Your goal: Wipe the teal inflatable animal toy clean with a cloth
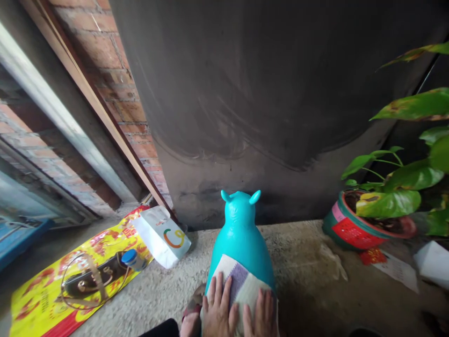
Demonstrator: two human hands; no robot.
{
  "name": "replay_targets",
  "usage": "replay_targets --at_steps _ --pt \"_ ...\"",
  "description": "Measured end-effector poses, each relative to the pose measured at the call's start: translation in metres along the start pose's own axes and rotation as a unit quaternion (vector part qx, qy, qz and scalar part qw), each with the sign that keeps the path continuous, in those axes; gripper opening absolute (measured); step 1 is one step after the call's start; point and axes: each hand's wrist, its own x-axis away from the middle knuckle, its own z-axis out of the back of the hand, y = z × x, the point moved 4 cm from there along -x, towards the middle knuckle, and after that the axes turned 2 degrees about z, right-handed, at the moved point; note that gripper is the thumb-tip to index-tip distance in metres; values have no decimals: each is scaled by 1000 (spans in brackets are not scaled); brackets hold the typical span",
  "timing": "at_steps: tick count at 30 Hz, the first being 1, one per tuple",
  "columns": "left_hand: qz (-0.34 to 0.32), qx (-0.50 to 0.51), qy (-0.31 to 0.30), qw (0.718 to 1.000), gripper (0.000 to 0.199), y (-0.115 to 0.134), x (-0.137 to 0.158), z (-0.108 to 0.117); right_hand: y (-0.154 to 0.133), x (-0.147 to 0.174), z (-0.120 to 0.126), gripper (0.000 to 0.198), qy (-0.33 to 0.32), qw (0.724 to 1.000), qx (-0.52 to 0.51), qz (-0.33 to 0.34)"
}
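Note:
A turquoise animal-shaped toy (240, 234) with two small ears stands low in the middle, its head toward the dark panel. Over its back lies a knitted cloth (242, 281) with cream and purple bands. My left hand (218, 306) rests flat on the left part of the cloth, fingers stretched out. Beside it, my right hand (260, 311) also lies flat on the fabric, fingers extended. Neither hand grips anything. The lower part of the toy is hidden by the cloth and hands.
Left, a yellow printed bag (38, 290) carries a dark handbag (94, 276) and a blue-capped jar (133, 260). A white paper bag (157, 236) lies nearby. On the right stands a potted plant (354, 229) beside papers (396, 271). A dark panel (252, 93) rises ahead.

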Motion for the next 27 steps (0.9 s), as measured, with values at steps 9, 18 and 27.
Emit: replay_targets --at_steps 9,18,27 --pt "3 53 -12 999 56 13 -50 17 -29 -113 14 72 -89 994 61 11" --pt "-18 79 3 997 60 35 -115 35 -22 -209 -10 69 -154 987 22 43" --pt "-27 19 8 999 59 30 -104 34 -22 -164 1 66 -127 991 26 -22"
